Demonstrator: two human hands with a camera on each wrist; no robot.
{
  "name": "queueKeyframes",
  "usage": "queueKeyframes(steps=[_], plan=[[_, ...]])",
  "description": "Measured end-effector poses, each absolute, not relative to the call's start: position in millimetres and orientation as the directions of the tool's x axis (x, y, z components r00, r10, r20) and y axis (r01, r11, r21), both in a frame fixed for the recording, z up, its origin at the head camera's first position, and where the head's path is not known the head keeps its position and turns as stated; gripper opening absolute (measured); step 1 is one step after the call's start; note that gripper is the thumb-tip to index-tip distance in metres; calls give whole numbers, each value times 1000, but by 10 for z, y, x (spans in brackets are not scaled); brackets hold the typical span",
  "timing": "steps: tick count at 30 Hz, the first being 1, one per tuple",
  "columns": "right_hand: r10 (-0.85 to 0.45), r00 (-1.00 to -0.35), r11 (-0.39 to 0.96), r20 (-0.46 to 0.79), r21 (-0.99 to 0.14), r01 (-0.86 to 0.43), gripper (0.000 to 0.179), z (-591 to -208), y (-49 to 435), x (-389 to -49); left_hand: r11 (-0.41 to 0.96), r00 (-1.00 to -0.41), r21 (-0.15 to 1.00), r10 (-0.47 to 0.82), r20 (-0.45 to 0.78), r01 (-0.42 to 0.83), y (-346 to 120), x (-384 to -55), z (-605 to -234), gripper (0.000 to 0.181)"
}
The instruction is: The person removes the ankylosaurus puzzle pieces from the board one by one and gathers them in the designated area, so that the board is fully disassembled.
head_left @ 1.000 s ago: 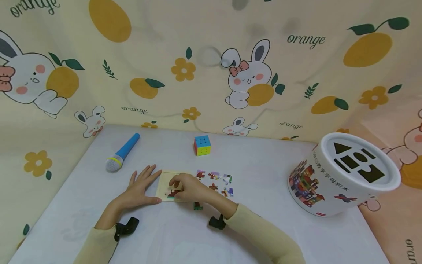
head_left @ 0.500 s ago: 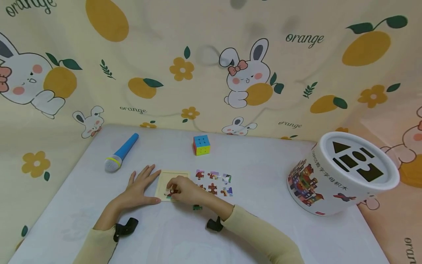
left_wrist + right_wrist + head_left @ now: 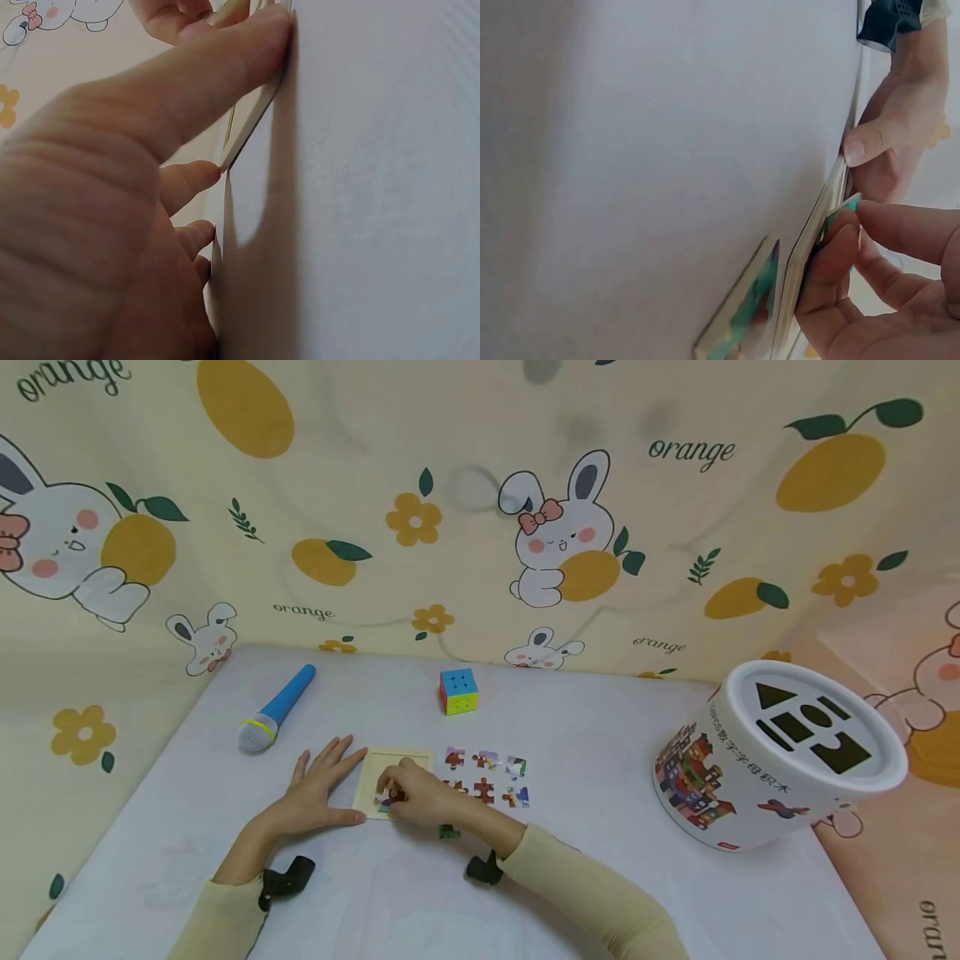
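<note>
A small pale wooden puzzle tray (image 3: 369, 770) lies flat on the table. My left hand (image 3: 318, 792) is spread at its left side, the thumb at the near corner and the index fingertip at the far one. In the left wrist view, the thumb (image 3: 217, 75) runs along the tray's near edge. My right hand (image 3: 423, 793) is over the tray and pinches a jigsaw piece (image 3: 850, 202) with a teal face between thumb and fingers. That piece stands tilted at the tray's near side in the right wrist view. The fingers hide most of the tray's inside.
Several loose jigsaw pieces (image 3: 484, 790) lie right of the tray, and one green piece (image 3: 449, 832) lies nearer me under the right wrist. Farther back are a toy microphone (image 3: 279, 706) and a puzzle cube (image 3: 459, 692). A large white tub (image 3: 772, 760) stands at the right.
My right hand has shifted slightly left and nearer over the tray, uncovering more of the loose pieces. The left hand stays in place.
</note>
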State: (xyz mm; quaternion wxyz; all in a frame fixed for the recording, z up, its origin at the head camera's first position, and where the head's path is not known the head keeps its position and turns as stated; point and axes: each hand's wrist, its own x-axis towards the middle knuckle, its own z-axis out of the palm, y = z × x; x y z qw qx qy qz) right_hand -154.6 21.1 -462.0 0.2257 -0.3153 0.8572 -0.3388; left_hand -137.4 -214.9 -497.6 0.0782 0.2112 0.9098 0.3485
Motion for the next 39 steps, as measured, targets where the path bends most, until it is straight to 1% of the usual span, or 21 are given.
queueKeyframes(steps=[7, 16, 23, 29, 35, 37, 39], plan=[[-693, -700, 519, -174, -794, -316, 18, -4634, 226, -1576, 665, -899, 666, 438, 21, 339, -2147, -1372, -4988, 101], [-685, -699, 493, -205, -837, -238, 14, -4645, 250, -1610, 671, -900, 663, 436, 8, 331, -2143, -1376, -4991, 102], [-665, -708, 434, -238, -895, -107, 13, -4677, 305, -1639, 673, -901, 663, 433, 8, 329, -2146, -1379, -5010, 102], [-663, -711, 341, -235, -940, -7, 13, -4704, 340, -1662, 680, -902, 659, 431, -4, 322, -2159, -1377, -5020, 102], [-627, -744, 268, -231, -961, 72, 15, -4621, 417, -1695, 681, -902, 652, 431, 9, 332, -2155, -1375, -5008, 101], [-604, -767, 258, -215, -964, 67, 17, -4556, 468, -1704, 687, -903, 647, 429, 8, 332, -2149, -1375, -5004, 101], [-587, -789, 253, -182, -967, 35, 18, -4496, 531, -1714, 687, -903, 646, 429, 10, 333, -2144, -1377, -4996, 102]])
